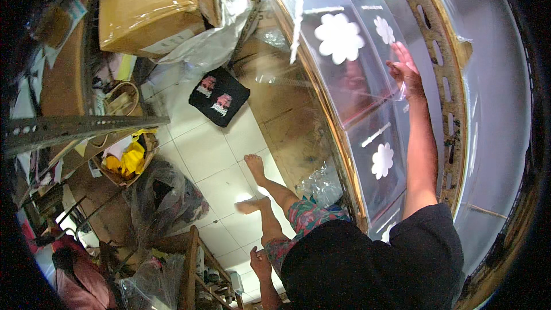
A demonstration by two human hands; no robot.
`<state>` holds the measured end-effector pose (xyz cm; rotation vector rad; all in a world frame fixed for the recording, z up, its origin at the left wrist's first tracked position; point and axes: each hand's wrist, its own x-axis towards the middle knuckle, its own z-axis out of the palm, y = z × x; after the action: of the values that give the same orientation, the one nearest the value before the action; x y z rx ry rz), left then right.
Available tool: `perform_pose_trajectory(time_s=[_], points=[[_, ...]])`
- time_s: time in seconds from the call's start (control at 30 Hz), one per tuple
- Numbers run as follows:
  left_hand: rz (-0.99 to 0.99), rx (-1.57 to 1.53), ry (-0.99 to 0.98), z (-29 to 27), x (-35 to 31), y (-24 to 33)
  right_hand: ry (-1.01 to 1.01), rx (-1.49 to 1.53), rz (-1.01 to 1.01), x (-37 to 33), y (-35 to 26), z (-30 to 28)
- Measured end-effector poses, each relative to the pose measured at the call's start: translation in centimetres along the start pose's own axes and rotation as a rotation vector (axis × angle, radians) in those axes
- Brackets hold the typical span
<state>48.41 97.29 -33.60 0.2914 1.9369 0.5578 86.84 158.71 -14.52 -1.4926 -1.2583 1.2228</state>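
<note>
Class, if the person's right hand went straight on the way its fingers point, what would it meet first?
Probably the small white flower shape on the shiny clear plastic, just ahead of the right hand; whether the hand touches that surface is unclear.

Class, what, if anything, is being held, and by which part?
The left hand looks empty; whether the right hand grips the flower-printed clear plastic cannot be told.

Flower-printed plastic packs (pixel 338 74) on shelf (pixel 323 102)

black short-sleeved top (pixel 367 270) | shorts (pixel 314 218): red and green, print probably floral, partly hidden | bare feet (pixel 256 167)
</note>
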Motion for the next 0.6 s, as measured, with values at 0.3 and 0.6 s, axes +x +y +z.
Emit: perform_pose_trajectory(time_s=[0.3, 0.6], points=[[-0.032, -0.131, -0.057, -1.1, 3.7, -0.1, 0.587, 0.276, 0.04, 0.1, 8.4, -10.0], [-0.056, -0.106, -0.006, -2.4, 4.5, 4.2, 0.724, 0.309, 0.064, 3.2, 10.9, -11.7]])
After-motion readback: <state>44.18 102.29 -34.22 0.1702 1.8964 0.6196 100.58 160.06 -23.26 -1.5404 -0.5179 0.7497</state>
